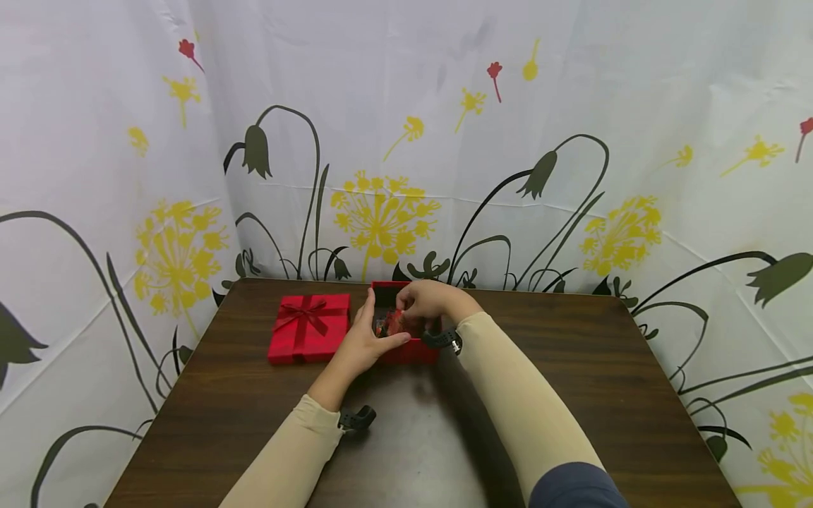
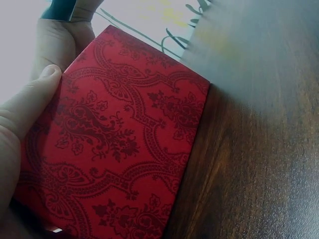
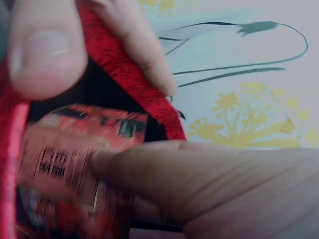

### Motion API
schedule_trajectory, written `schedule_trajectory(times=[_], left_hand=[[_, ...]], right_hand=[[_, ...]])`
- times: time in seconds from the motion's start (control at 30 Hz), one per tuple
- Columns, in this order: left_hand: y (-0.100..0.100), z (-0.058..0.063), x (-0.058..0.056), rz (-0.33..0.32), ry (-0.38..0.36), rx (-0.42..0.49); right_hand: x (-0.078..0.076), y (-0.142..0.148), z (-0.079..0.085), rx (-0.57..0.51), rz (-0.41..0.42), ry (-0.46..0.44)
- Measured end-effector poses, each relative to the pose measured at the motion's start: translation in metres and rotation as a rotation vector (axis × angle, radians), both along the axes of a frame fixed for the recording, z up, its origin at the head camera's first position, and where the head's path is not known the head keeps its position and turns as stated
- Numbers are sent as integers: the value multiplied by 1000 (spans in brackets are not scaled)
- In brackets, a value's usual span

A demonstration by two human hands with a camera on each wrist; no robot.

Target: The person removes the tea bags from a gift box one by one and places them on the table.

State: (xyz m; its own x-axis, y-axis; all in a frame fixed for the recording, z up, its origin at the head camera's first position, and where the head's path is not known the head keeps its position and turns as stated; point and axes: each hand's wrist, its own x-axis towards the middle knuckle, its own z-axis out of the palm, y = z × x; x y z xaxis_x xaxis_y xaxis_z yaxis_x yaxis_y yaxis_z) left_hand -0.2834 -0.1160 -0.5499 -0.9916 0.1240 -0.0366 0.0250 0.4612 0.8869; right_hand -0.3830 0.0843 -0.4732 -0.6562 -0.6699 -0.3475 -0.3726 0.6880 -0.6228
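An open red gift box (image 1: 409,353) with a dark inside stands at the back of the table; its dark-red scroll pattern shows in the left wrist view. My left hand (image 1: 365,346) holds the box at its left corner, thumb (image 2: 42,84) over the near rim and fingers along the left wall. Reaching in over the right side, my right hand (image 1: 435,300) pinches a small reddish packet (image 3: 55,167) with dark printed characters. Beneath it in the box lie red patterned packages (image 3: 107,127), partly covered by the fingers.
Left of the box lies a red lid (image 1: 333,317) with a ribbon bow (image 1: 305,314). A dark wooden table (image 1: 571,374) carries both. Behind it hangs a white curtain (image 1: 394,85) printed with flowers.
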Motion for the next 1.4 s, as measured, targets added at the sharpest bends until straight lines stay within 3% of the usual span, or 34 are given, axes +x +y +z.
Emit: schedule_trajectory(times=[0.23, 0.43, 0.63, 0.93, 1.2, 1.4], left_hand=[[0, 1, 0, -6, 1, 12], [0, 2, 1, -13, -16, 42], [-2, 1, 0, -9, -11, 42], [0, 1, 1, -12, -6, 61], [-1, 2, 1, -23, 0, 67], [-1, 3, 1, -16, -16, 57]], right_hand=[[-2, 2, 1, -60, -40, 8], [-4, 7, -3, -148, -139, -73], [-5, 12, -6, -195, -142, -124], [-3, 13, -6, -147, -92, -5], [3, 11, -11, -326, -246, -27], [7, 10, -15, -364, -243, 62]])
